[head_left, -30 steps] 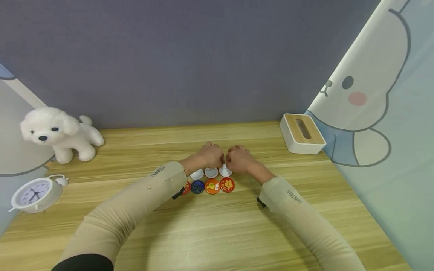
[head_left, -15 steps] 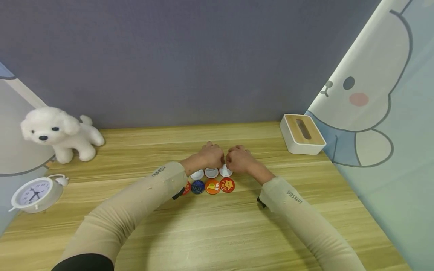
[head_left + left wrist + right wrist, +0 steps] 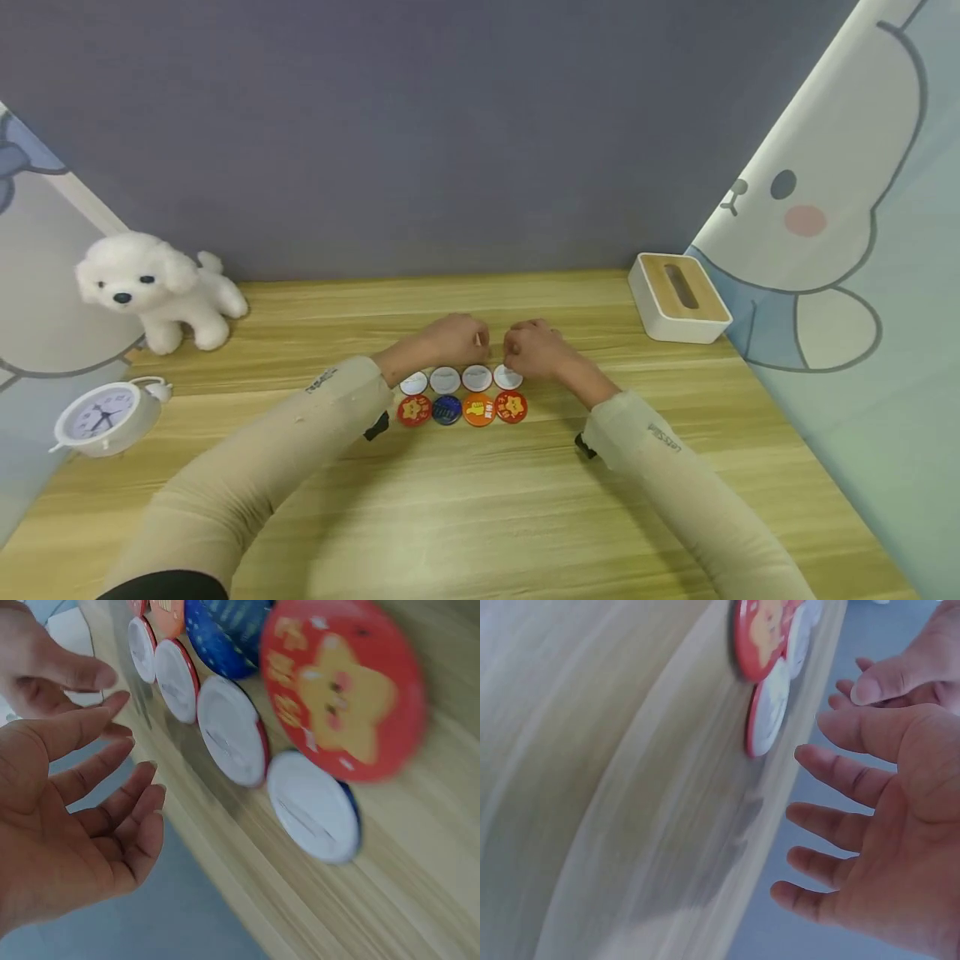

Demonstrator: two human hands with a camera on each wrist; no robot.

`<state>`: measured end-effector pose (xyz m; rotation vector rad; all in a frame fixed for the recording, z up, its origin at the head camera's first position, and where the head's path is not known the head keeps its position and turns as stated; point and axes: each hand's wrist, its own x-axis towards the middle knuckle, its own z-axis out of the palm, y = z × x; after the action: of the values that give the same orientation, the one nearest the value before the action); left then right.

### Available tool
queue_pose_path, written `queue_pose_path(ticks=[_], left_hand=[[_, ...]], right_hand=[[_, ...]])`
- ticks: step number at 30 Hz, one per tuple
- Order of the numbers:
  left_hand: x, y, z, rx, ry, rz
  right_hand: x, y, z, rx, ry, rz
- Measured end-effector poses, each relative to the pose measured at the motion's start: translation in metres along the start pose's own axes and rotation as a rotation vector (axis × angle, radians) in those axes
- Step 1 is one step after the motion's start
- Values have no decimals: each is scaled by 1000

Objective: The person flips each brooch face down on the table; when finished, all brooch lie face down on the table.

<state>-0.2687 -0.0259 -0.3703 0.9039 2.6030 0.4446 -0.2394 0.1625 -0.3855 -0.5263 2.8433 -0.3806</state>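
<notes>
Round pin badges lie on the wooden table in two rows. The nearer row is face up: a red badge (image 3: 414, 410), a dark blue badge (image 3: 447, 410), an orange badge (image 3: 478, 409) and another red badge (image 3: 511, 407). Behind them, several badges show white backs, among them a white-backed badge (image 3: 232, 731) with its pin visible. My left hand (image 3: 453, 340) hovers just beyond the back row, fingers loosely bent and holding nothing. Beside it, above the rightmost white-backed badge (image 3: 507, 377), is my right hand (image 3: 900, 802), its fingers spread and relaxed, with nothing in them.
A white toy dog (image 3: 161, 287) sits at the back left, with a white alarm clock (image 3: 108, 419) in front of it. At the back right stands a white tissue box (image 3: 681, 300) with a wooden lid. A grey partition (image 3: 450, 142) rises behind the table.
My hands have drawn apart, the left going left, and the fingers have loosened. More of the white-backed row and the leftmost red badge now show. The head view has shifted slightly.
</notes>
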Motion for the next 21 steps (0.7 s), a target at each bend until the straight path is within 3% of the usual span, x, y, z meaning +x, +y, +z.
queue_pose_path(ticks=[12, 21], left_hand=[[-43, -29, -15, -52, -7, -105], [-70, -37, 3, -43, 19, -136]], right_hand=[[-1, -33, -3, 34, 42, -163], [-1, -61, 15, -52, -14, -219]])
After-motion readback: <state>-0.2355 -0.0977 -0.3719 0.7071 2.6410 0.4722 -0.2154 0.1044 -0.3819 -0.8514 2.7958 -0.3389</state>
